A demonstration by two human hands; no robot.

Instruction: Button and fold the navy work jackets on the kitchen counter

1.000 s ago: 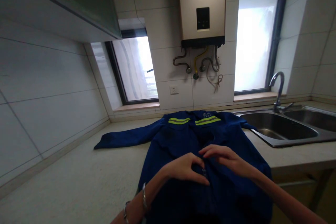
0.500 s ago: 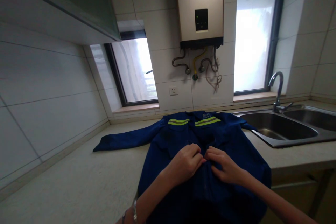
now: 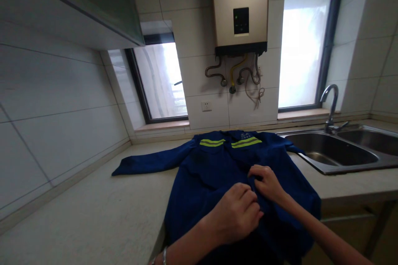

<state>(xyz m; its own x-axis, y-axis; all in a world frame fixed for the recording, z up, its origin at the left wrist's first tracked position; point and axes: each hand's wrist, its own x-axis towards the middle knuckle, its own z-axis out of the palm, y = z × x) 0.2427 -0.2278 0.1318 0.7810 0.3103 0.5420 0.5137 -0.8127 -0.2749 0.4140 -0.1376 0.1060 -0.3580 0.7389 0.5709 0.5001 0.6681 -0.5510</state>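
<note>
A dark blue work jacket (image 3: 211,169) lies front up on the counter, its lower part hanging over the near edge. Yellow and grey reflective stripes cross its chest. My left hand (image 3: 238,213) is closed over the lower front, with fingers curled at the middle opening; its fingertips are partly hidden. Slightly higher and to the right, my right hand (image 3: 267,182) pinches the cloth beside the opening between thumb and fingers. A bracelet circles my left wrist.
The jacket's sleeve (image 3: 152,162) stretches left across the pale counter (image 3: 93,215). At the right, a double steel sink (image 3: 329,170) with a faucet (image 3: 332,103) adjoins the other sleeve. A water heater (image 3: 239,8) hangs on the tiled wall, and a cabinet (image 3: 77,4) juts out upper left.
My left hand has come down and nearer along the jacket's front, away from its place against my right hand. My right hand has shifted slightly up and right. The view has tilted a little.
</note>
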